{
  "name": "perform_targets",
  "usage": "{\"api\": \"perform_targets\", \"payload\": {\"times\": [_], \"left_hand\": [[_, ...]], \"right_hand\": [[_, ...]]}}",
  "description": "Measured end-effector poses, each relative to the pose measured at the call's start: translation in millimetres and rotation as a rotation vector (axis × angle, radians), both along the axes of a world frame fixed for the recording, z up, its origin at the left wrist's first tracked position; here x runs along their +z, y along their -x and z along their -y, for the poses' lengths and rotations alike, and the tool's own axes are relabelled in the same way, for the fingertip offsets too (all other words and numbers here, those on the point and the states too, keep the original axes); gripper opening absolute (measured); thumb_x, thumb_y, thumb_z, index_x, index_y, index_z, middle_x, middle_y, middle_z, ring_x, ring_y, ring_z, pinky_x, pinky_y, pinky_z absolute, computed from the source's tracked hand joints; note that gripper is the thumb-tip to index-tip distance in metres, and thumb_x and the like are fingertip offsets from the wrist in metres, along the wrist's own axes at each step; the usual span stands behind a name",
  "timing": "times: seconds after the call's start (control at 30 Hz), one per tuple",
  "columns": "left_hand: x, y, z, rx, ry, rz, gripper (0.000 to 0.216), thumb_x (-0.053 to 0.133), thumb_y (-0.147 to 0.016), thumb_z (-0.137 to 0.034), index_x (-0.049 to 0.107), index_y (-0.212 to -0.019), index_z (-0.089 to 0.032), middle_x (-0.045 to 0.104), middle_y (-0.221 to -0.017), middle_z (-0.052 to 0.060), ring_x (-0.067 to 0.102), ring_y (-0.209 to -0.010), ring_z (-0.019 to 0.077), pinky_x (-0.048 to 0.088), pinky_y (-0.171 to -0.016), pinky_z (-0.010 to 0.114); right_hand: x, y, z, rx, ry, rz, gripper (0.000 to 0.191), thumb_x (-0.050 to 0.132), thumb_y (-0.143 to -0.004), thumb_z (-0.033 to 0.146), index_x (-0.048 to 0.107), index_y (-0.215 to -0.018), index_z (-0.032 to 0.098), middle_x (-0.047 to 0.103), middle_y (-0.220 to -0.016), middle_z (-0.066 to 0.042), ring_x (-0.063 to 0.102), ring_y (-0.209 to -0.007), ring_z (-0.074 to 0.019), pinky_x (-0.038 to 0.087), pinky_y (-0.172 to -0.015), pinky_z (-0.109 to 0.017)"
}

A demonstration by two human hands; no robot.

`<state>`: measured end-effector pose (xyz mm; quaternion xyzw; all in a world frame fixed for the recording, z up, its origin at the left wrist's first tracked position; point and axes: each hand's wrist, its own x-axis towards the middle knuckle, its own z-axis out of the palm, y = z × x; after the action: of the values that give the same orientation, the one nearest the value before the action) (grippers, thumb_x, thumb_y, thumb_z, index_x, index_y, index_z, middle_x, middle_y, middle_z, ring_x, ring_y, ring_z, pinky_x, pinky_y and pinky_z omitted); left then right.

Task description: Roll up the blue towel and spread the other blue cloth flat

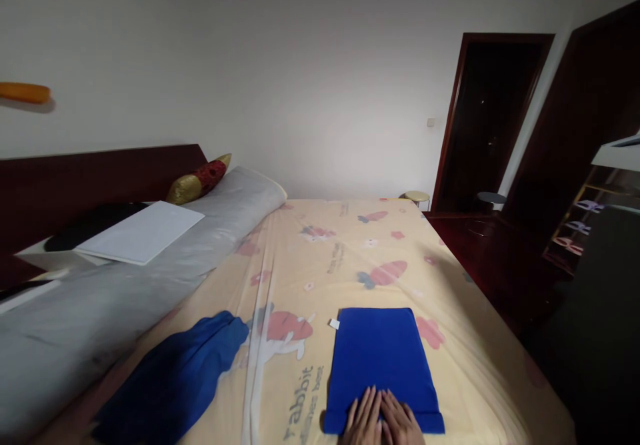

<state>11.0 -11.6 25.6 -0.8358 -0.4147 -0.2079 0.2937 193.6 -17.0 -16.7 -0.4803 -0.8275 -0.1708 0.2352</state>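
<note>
- Left hand [363, 419], right hand [400, 423]: fingers flat, side by side, pressing near edge of folded blue cloth [383, 358]; gripping nothing, apparently.
- Crumpled blue garment [175, 378]: left, on bed sheet [350, 265].

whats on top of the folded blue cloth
Both hands rest flat, side by side, on the near edge of the folded blue cloth: left hand, right hand. A small white tag sticks out at its far corner. Anything under the palms is hidden.
</note>
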Motion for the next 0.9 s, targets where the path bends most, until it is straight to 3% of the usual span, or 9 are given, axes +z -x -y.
{"api": "perform_targets", "payload": {"times": [0.1, 0.2, 0.33, 0.5, 0.7, 0.8, 0.9], "left_hand": [[5.9, 32, 0, 0.138, 0.054, 0.021, 0.057, 0.043, -0.087, -0.038, 0.03, -0.142, -0.028, 0.06, -0.134, -0.006, 0.058, -0.117, 0.0091, 0.046, -0.087, 0.029], [9.8, 57, 3, 0.298, 0.046, 0.105, 0.057, 0.044, -0.086, -0.036, 0.029, -0.141, -0.034, 0.06, -0.134, -0.004, 0.059, -0.117, 0.0132, 0.039, -0.094, 0.037], [6.3, 48, 10, 0.413, 0.019, 0.228, 0.049, 0.048, -0.084, -0.031, 0.044, -0.133, -0.036, 0.064, -0.131, -0.001, 0.059, -0.116, 0.0195, 0.033, -0.097, 0.044], [-3.8, 29, 23, 0.239, 0.094, 0.322, 0.031, 0.05, -0.079, -0.021, 0.066, -0.104, -0.031, 0.075, -0.105, -0.003, 0.066, -0.1, 0.0151, 0.044, -0.088, 0.032], [4.3, 54, 22, 0.007, 0.156, 0.173, 0.051, 0.05, -0.064, -0.012, 0.06, -0.112, -0.026, 0.075, -0.103, -0.004, 0.067, -0.093, 0.0122, 0.049, -0.082, 0.026], [0.9, 56, 17, 0.037, 0.159, 0.172, 0.051, 0.049, -0.063, -0.01, 0.06, -0.109, -0.03, 0.074, -0.103, -0.007, 0.066, -0.095, 0.0132, 0.047, -0.085, 0.03], [-7.5, 48, 10, 0.145, 0.189, 0.321, 0.041, 0.05, -0.06, -0.007, 0.064, -0.088, -0.032, 0.074, -0.088, -0.007, 0.065, -0.087, 0.0146, 0.046, -0.082, 0.031]], "right_hand": [[-3.0, -38, 3, -0.194, -0.01, -0.042, 0.046, 0.044, -0.089, 0.037, 0.047, -0.134, 0.024, 0.058, -0.132, -0.003, 0.059, -0.116, -0.0205, 0.054, -0.088, -0.034], [-8.0, -80, 7, -0.323, -0.002, -0.063, 0.048, 0.042, -0.09, 0.037, 0.044, -0.136, 0.024, 0.056, -0.135, -0.006, 0.058, -0.118, -0.0231, 0.053, -0.087, -0.039], [-8.1, -88, 12, -0.386, -0.017, -0.099, 0.045, 0.043, -0.088, 0.036, 0.051, -0.13, 0.024, 0.057, -0.135, -0.008, 0.058, -0.118, -0.0266, 0.051, -0.083, -0.042], [-10.7, -54, 25, -0.25, 0.092, -0.316, 0.034, 0.043, -0.084, 0.026, 0.062, -0.113, 0.028, 0.069, -0.115, -0.005, 0.064, -0.101, -0.0227, 0.046, -0.084, -0.039], [-11.6, -60, 33, -0.116, 0.227, -0.276, 0.043, 0.061, -0.073, 0.031, 0.059, -0.116, 0.032, 0.071, -0.109, 0.0, 0.063, -0.092, -0.0203, 0.045, -0.079, -0.032], [-7.4, -62, 28, -0.174, 0.216, -0.257, 0.04, 0.06, -0.071, 0.024, 0.061, -0.11, 0.035, 0.071, -0.106, 0.003, 0.063, -0.092, -0.0192, 0.042, -0.082, -0.033], [-3.5, -61, 20, -0.255, 0.217, -0.292, 0.032, 0.058, -0.067, 0.017, 0.064, -0.093, 0.033, 0.072, -0.094, 0.005, 0.063, -0.089, -0.0193, 0.039, -0.084, -0.035]]}}
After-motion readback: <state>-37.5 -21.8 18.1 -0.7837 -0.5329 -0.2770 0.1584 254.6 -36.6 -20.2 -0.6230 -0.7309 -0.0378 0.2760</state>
